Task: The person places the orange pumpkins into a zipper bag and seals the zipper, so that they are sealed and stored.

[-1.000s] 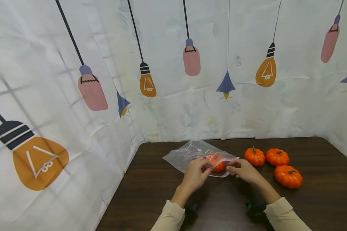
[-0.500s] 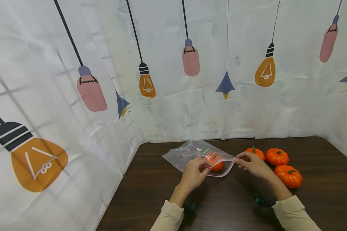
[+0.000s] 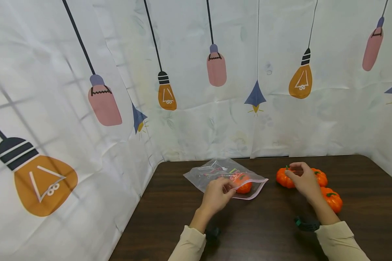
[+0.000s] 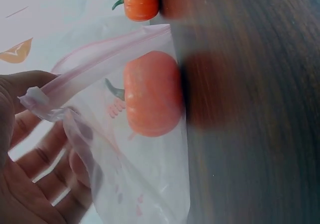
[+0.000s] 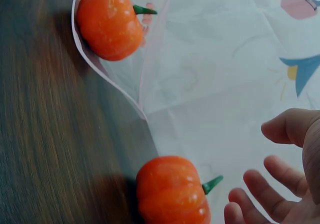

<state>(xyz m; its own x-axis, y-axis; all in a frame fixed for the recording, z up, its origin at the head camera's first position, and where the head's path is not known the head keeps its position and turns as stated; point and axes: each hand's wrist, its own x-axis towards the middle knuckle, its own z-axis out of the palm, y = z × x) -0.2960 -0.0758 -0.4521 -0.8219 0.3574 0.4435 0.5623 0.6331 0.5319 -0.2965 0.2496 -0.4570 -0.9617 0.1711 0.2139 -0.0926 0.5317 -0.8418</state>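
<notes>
A clear zip bag (image 3: 204,177) with a pinkish zip edge lies at the back of the table, its mouth parted towards the right. Inside it sits one small orange pumpkin (image 3: 244,187) with a green stem (image 4: 114,90). My left hand (image 3: 216,195) pinches the upper lip of the bag between thumb and fingers. My right hand (image 3: 305,181), holding nothing, hovers at an orange pumpkin (image 3: 283,178) outside the bag. In the right wrist view its thumb and fingers are spread apart beside that pumpkin (image 5: 172,191), without visible contact.
Two more orange pumpkins, a rear one (image 3: 321,178) and a front one (image 3: 334,201), stand behind and beside my right hand, partly hidden by it. The dark wooden table (image 3: 248,232) ends at a white printed curtain (image 3: 196,134) at the back and left.
My right hand has let go of the bag's edge and moved right to the nearest loose pumpkin. The left hand stays on the bag with only a slight shift.
</notes>
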